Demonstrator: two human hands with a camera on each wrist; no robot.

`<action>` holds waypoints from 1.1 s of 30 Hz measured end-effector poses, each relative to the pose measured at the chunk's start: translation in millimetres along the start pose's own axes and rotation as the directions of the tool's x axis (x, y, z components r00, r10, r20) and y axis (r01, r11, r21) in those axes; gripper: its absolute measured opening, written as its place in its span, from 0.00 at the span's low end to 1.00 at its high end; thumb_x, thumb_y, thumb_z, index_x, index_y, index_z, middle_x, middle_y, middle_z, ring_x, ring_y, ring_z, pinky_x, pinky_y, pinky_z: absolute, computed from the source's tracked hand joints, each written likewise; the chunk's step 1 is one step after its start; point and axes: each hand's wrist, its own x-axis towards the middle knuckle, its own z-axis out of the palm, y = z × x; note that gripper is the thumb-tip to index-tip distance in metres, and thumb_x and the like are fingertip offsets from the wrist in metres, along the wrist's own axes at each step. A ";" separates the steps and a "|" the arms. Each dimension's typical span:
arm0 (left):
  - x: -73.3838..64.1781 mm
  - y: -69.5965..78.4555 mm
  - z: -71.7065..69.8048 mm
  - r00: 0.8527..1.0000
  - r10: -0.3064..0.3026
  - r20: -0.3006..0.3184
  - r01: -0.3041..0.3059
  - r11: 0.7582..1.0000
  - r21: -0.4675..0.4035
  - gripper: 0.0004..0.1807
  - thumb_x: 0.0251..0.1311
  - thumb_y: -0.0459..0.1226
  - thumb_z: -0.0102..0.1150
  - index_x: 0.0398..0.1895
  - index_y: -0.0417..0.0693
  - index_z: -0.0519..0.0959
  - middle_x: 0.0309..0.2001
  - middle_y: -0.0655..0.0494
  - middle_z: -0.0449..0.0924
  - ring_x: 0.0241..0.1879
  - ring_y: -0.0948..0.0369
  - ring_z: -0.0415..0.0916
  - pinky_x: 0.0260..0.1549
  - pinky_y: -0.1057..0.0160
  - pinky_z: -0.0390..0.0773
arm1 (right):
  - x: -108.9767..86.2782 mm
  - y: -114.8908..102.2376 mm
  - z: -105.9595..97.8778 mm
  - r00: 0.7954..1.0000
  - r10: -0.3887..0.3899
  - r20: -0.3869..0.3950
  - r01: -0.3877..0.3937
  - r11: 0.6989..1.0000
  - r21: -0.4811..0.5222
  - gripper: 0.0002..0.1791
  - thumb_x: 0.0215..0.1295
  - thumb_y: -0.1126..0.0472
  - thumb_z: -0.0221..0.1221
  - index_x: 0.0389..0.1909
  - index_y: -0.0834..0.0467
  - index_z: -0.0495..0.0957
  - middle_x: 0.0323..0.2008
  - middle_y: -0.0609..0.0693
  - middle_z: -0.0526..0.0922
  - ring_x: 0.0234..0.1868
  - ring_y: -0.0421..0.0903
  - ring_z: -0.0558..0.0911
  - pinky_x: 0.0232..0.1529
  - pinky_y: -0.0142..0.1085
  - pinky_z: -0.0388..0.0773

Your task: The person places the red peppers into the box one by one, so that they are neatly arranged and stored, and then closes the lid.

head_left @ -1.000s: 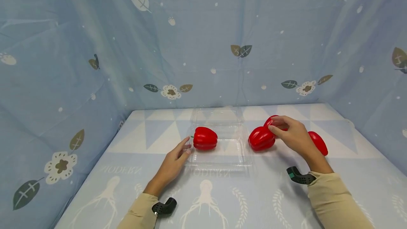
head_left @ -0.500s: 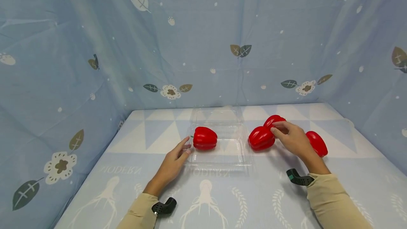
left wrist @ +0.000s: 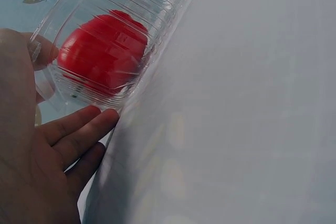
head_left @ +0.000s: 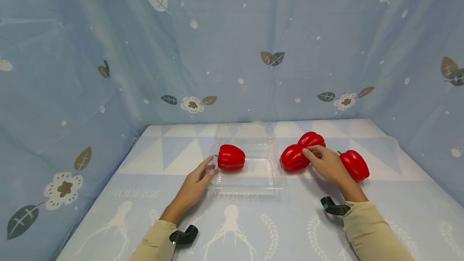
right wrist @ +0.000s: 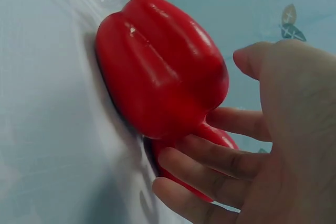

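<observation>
- Our right hand [head_left: 328, 165] is spread wide, thumb apart from the near pepper [head_left: 293, 159], which lies on the table [head_left: 293, 220] just beside the clear container [head_left: 250, 188].
- Our left hand [head_left: 190, 188] touches the container's left end, fingers nearly straight; light pressure should suffice.
- To grip well, we should wrap the near pepper's middle without nudging the far pepper [head_left: 311, 138].

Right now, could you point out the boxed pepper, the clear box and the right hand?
Boxed pepper [head_left: 231, 158], head view: its red side.
Clear box [head_left: 258, 170], head view: its bare floor.
Right hand [head_left: 328, 166], head view: its back.
</observation>
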 end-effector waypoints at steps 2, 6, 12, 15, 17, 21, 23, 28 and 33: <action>0.5 0.2 -0.3 1.000 0.002 -0.002 -0.002 1.000 -0.001 0.30 0.74 0.43 0.52 0.78 0.60 0.61 0.62 0.50 0.77 0.61 0.49 0.75 0.63 0.44 0.69 | -0.3 -0.9 0.6 1.000 0.007 0.018 -0.006 1.000 -0.012 0.40 0.72 0.34 0.50 0.67 0.63 0.69 0.57 0.66 0.76 0.57 0.64 0.74 0.51 0.56 0.78; 1.0 1.4 0.2 1.000 0.002 -0.006 -0.002 1.000 0.000 0.30 0.74 0.43 0.52 0.78 0.59 0.61 0.62 0.50 0.77 0.62 0.49 0.75 0.63 0.43 0.68 | -0.9 -1.7 1.6 0.999 0.010 0.032 -0.009 1.000 -0.023 0.42 0.71 0.32 0.49 0.68 0.63 0.67 0.58 0.67 0.75 0.58 0.65 0.73 0.52 0.58 0.77; 1.6 2.1 0.1 1.000 0.011 -0.009 -0.011 1.000 0.004 0.29 0.75 0.42 0.52 0.77 0.58 0.62 0.62 0.49 0.77 0.62 0.48 0.75 0.64 0.42 0.67 | -1.0 -1.4 4.2 0.999 0.017 0.033 -0.016 0.999 -0.031 0.44 0.70 0.31 0.49 0.70 0.63 0.65 0.60 0.67 0.74 0.59 0.66 0.73 0.52 0.59 0.76; 1.1 1.1 0.0 1.000 0.014 -0.008 -0.014 1.000 0.000 0.29 0.75 0.43 0.52 0.77 0.59 0.62 0.62 0.49 0.78 0.61 0.49 0.75 0.64 0.43 0.68 | -1.0 -1.3 6.3 0.999 0.013 0.029 -0.012 0.999 -0.032 0.45 0.70 0.31 0.49 0.70 0.64 0.65 0.60 0.68 0.74 0.59 0.66 0.73 0.53 0.60 0.75; 0.5 0.4 0.0 1.000 0.017 -0.007 -0.017 1.000 0.000 0.29 0.75 0.43 0.52 0.77 0.59 0.62 0.61 0.50 0.78 0.61 0.50 0.76 0.63 0.43 0.68 | -1.2 -1.5 8.0 1.000 0.009 0.022 -0.009 1.000 -0.028 0.45 0.70 0.30 0.48 0.70 0.64 0.65 0.59 0.68 0.75 0.59 0.66 0.73 0.53 0.60 0.75; 0.2 -1.1 0.1 1.000 0.022 -0.010 -0.022 1.000 0.001 0.29 0.75 0.43 0.52 0.77 0.59 0.62 0.61 0.50 0.78 0.60 0.51 0.77 0.63 0.43 0.69 | -0.8 -1.2 11.8 1.000 0.016 -0.002 -0.016 1.000 -0.019 0.46 0.68 0.28 0.48 0.69 0.64 0.65 0.58 0.67 0.75 0.58 0.66 0.74 0.53 0.60 0.75; -0.1 -1.0 0.2 1.000 0.020 -0.011 -0.020 1.000 0.005 0.29 0.75 0.43 0.52 0.77 0.59 0.62 0.61 0.50 0.78 0.60 0.51 0.77 0.63 0.43 0.69 | -0.8 -0.7 13.9 1.000 0.027 -0.013 -0.027 0.999 -0.018 0.47 0.68 0.27 0.48 0.69 0.64 0.65 0.58 0.67 0.75 0.58 0.65 0.74 0.52 0.59 0.75; -0.7 1.1 0.2 1.000 0.005 -0.010 -0.005 1.000 0.008 0.29 0.75 0.43 0.52 0.77 0.60 0.62 0.61 0.51 0.78 0.60 0.51 0.76 0.63 0.44 0.69 | -1.8 -1.1 17.8 0.997 0.066 -0.031 -0.067 0.997 -0.034 0.50 0.65 0.24 0.46 0.68 0.65 0.65 0.58 0.67 0.75 0.57 0.65 0.74 0.52 0.59 0.74; 0.5 0.5 0.3 1.000 0.014 -0.012 -0.014 1.000 0.012 0.29 0.75 0.43 0.52 0.77 0.59 0.62 0.61 0.50 0.78 0.60 0.50 0.77 0.63 0.44 0.69 | -2.2 -3.0 18.4 0.996 0.086 -0.037 -0.087 0.995 -0.048 0.52 0.64 0.23 0.45 0.67 0.66 0.66 0.58 0.68 0.75 0.58 0.67 0.74 0.53 0.61 0.72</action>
